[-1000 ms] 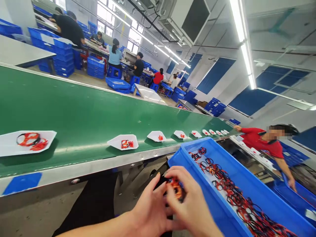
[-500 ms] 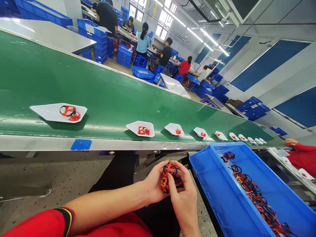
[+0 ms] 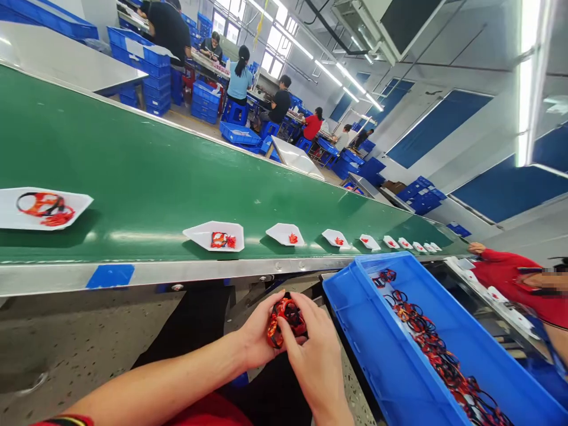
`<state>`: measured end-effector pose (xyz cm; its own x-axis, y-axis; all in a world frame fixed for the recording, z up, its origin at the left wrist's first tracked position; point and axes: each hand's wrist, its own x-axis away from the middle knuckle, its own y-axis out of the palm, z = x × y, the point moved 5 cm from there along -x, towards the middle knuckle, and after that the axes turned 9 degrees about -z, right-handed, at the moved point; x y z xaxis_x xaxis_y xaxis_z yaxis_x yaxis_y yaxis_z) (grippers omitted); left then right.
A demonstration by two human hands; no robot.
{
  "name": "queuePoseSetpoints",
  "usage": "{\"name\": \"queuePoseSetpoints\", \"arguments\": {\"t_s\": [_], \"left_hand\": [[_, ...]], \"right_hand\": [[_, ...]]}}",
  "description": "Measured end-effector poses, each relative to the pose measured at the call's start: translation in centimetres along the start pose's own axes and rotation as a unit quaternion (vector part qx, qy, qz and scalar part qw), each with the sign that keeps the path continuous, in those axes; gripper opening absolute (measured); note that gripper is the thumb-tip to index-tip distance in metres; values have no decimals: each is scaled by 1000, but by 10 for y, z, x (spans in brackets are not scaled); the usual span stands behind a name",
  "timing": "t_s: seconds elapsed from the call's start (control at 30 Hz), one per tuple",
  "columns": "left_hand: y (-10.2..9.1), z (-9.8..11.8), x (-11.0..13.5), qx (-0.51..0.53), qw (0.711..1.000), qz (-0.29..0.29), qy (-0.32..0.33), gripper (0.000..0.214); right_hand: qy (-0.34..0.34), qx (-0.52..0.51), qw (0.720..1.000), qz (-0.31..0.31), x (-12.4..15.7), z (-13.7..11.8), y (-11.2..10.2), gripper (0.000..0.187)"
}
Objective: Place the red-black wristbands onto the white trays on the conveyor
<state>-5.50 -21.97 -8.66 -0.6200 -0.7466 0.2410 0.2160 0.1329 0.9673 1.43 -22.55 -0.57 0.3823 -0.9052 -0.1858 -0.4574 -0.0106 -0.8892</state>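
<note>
Both hands meet low in the middle of the head view, around a bunch of red, orange and black ring-shaped pieces [image 3: 276,331]. My left hand [image 3: 254,344] cups the bunch from the left, fingers curled about it. From the right, my right hand [image 3: 317,349] closes on the same bunch, its thumb pressed over the front. The fingers hide part of the pieces, so their exact kind is unclear. Close by on the right, a blue plastic bin [image 3: 377,355] holds a long heap of similar red and black rings [image 3: 437,349].
Beyond my hands runs a green conveyor belt [image 3: 146,171] with a metal edge [image 3: 151,274]. White pointed trays [image 3: 199,235] with red pieces stand along it in a row. At far right is a co-worker's red sleeve [image 3: 501,266]. People sit among blue bins [image 3: 206,100] behind.
The trays have shifted left along the belt, and the whole view has also swung to the right. My right fingers have closed further over the bunch of rings.
</note>
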Motion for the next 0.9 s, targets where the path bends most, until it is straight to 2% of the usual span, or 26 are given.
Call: {"name": "queuePoseSetpoints", "arguments": {"t_s": [0.1,0.17,0.23,0.3,0.4,0.5,0.6,0.67,0.77,0.83,0.9], "left_hand": [[-4,-1,1,-22,999,30,-12,32],[-4,-1,2,-22,999,21,-16,33],[-2,0,2,-21,1000,2,-13,34],[-2,1,3,-20,1000,-2,-8,33],[-5,2,4,-24,1000,9,-14,33],[-7,2,5,-33,999,26,-24,36],[-10,4,7,-35,998,38,-22,36],[-11,6,7,-31,999,40,-19,36],[-13,8,7,-22,999,34,-14,37],[-14,10,8,-11,1000,28,-6,37],[-15,14,11,4,1000,24,10,36]], "right_hand": [[16,-26,999,-18,-2,2,3,36],[37,-102,994,-4,-2,6,3,40],[62,-217,974,8,-1,13,4,46],[80,-347,934,7,1,20,8,50],[95,-505,858,6,4,30,16,52],[114,-591,798,16,4,37,22,54],[130,-632,763,28,2,40,27,55],[137,-645,751,30,0,42,31,54],[140,-647,749,23,-1,44,37,53],[139,-637,758,15,-3,45,40,53],[131,-606,784,7,-12,44,39,51]]}}
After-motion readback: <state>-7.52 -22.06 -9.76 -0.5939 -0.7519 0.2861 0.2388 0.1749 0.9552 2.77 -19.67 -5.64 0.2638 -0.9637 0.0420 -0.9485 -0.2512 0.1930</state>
